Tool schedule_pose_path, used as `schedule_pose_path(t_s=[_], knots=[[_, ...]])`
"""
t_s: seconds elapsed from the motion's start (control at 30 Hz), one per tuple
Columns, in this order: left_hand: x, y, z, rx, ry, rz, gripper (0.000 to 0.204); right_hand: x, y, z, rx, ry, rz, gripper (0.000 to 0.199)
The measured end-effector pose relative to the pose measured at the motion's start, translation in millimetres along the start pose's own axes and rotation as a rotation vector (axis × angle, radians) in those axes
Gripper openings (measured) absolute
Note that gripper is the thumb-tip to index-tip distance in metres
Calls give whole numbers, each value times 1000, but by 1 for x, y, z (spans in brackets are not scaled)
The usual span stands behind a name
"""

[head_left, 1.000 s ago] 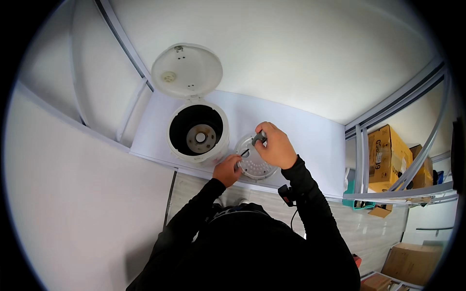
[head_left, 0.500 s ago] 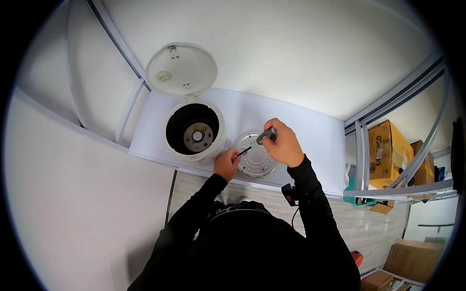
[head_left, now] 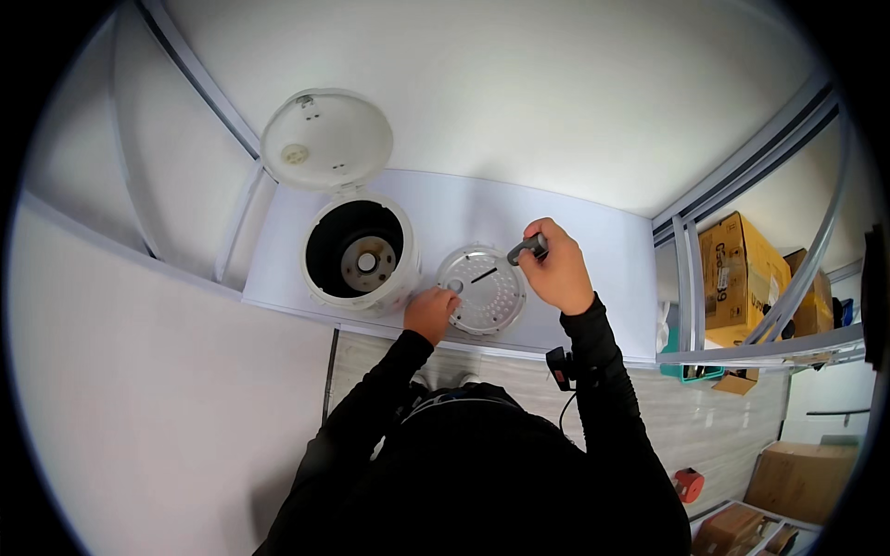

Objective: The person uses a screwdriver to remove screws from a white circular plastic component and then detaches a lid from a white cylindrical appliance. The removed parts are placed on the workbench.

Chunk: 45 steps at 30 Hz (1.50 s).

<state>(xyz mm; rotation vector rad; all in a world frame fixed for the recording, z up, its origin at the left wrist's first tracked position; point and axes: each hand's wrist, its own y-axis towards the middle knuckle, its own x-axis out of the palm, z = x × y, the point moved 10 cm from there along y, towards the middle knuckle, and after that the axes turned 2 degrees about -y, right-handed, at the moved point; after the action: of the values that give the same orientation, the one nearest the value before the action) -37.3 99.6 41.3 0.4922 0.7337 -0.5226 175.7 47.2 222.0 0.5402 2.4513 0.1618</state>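
My right hand (head_left: 564, 271) grips the dark grey handle of a screwdriver (head_left: 527, 248), its dark tip pointing down and left over a round perforated metal inner lid (head_left: 505, 310). My left hand (head_left: 432, 313) is closed at the left edge of that lid, fingertips pressed together; what they hold, if anything, is hidden. Left of the lid stands a white rice cooker (head_left: 405, 278), its white outer lid (head_left: 343, 139) swung up and back. Inside the cooker's dark cavity, a metal heating plate (head_left: 352, 269) with a round centre shows.
Everything stands on a white table (head_left: 593, 278) against a pale wall. To the right, beyond a metal frame (head_left: 691, 278), are cardboard boxes (head_left: 737, 278) and a teal crate (head_left: 691, 372). A red object (head_left: 687, 485) lies on the floor at lower right.
The screwdriver has moved right and slightly up with my right hand, its tip now apart from my left fingers. The view has shifted slightly.
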Motion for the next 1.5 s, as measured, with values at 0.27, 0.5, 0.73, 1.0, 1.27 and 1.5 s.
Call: schedule_pose_path(t_s=[0.27, 0.5, 0.73, 1.0, 1.27, 1.5], knots=[[3, 5, 0, -31, 29, -70, 22, -12, -6, 12, -7, 12, 45, 23], [6, 4, -4, -80, -60, -59, 23, -17, -9, 20, 0, 42, 71, 22], [4, 4, -1, -47, -104, -39, 18, -17, -14, 37, 10, 77, 100, 21], [-3, 0, 3, -39, -49, 88, 17, -2, -17, 96, 373, 600, -80, 24], [-9, -5, 12, -31, 34, 122, 13, 55, -68, 90, 582, 1077, -627, 69], [5, -10, -2, -90, 70, 136, 8, 62, -64, 114, 422, 817, -465, 71]])
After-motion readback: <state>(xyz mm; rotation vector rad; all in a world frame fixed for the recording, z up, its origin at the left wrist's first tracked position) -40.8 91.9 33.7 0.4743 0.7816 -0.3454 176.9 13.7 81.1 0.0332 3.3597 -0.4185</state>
